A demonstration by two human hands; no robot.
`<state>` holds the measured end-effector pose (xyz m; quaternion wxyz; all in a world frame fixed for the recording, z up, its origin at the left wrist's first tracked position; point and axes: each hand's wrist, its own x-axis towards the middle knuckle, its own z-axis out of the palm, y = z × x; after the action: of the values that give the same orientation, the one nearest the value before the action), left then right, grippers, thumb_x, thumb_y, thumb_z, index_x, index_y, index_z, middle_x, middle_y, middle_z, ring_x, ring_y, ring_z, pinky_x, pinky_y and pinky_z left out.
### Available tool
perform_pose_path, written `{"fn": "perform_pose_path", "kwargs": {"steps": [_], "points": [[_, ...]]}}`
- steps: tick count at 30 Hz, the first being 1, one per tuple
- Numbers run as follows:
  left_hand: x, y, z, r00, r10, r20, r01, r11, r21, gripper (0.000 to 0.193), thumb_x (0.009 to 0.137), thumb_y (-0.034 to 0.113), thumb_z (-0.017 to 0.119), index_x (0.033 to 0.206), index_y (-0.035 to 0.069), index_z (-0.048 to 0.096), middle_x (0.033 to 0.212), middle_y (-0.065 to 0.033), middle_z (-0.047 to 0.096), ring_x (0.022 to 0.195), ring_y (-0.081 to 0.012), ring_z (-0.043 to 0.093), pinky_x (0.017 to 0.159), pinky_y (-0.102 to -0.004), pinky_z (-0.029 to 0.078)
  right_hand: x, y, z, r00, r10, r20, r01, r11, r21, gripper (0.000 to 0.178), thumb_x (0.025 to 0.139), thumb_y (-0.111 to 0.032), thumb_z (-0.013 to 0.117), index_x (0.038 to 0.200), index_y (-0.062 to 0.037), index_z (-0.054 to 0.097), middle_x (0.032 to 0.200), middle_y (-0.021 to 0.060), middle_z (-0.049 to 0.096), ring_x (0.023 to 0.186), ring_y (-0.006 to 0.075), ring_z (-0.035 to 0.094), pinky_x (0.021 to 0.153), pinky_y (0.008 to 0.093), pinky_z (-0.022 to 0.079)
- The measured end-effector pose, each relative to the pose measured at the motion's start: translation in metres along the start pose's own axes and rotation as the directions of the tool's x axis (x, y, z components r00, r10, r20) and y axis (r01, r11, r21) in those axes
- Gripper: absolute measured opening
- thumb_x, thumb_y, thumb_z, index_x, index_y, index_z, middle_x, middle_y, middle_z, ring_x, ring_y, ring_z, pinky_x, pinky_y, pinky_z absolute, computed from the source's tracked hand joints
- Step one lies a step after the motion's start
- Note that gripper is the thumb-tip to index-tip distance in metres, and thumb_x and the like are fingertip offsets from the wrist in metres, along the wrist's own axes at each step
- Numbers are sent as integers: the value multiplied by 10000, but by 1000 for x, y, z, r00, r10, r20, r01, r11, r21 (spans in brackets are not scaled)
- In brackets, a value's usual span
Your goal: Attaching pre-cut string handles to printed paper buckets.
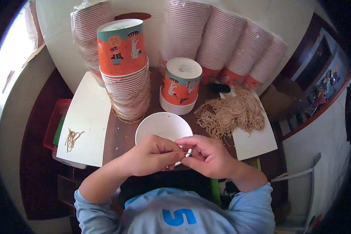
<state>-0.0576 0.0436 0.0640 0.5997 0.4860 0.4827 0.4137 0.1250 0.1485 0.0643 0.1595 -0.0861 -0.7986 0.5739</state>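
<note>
I see both hands, left hand (152,155) and right hand (206,154), pinched together over the white cup (160,124); string pile (230,113) at two o'clock.

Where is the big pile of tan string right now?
In the head view, the pile of tan string lies right of the white cup, partly on a white sheet.

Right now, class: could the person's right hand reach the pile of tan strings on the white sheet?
Probably yes. The right hand is at the white cup, and the pile of tan strings lies just beyond it with nothing between.
</note>
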Motion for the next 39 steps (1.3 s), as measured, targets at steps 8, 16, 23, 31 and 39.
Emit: {"fn": "perform_pose_path", "kwargs": {"steps": [8, 16, 23, 31, 39], "points": [[-1, -33, 0, 998, 48, -27, -47, 998, 41, 223, 933, 173, 541, 950, -12, 663, 719, -1, 593, 639, -56, 523, 557, -206, 435, 1, 13, -1, 974, -224, -23, 201, 911, -359, 131, 770, -12, 675, 889, -28, 623, 803, 95, 591, 722, 228, 612, 618, 308, 507], [-5, -35, -5, 995, -87, -40, 81, 986, -144, 266, 959, 205, 494, 1009, 2, 658, 760, -22, 615, 658, -71, 552, 586, -203, 459, -4, 30, 2, 914, -406, -14, 334, 771, -542, 175, 745, 14, 667, 894, -18, 582, 823, 109, 571, 726, 264, 601, 637, 345, 508], [-1, -36, 2, 996, -73, -45, 67, 988, -136, 267, 962, 203, 484, 988, -2, 654, 760, -22, 613, 647, -74, 557, 593, -204, 468, -5, 31, 6, 855, -519, 3, 391, 640, -662, 215, 699, 54, 679, 883, -13, 591, 797, 104, 585, 694, 244, 598, 597, 318, 494], [3, -37, 3, 997, 18, -72, -27, 992, -127, 160, 917, 110, 546, 926, -14, 647, 763, -31, 620, 644, -79, 563, 596, -207, 481, -4, 30, 4, 832, -554, 31, 422, 594, -685, 238, 675, 44, 693, 891, -7, 605, 776, 95, 579, 656, 230, 589, 562, 311, 485], [-8, -29, 15, 926, 347, -147, -257, 867, 427, 127, 794, 40, 656, 916, 3, 651, 770, -66, 636, 639, -160, 599, 598, -276, 489, -13, 18, 3, 900, -430, 74, 364, 646, -671, 180, 715, -42, 691, 879, -41, 617, 762, 73, 553, 647, 236, 592, 572, 333, 503]]}}
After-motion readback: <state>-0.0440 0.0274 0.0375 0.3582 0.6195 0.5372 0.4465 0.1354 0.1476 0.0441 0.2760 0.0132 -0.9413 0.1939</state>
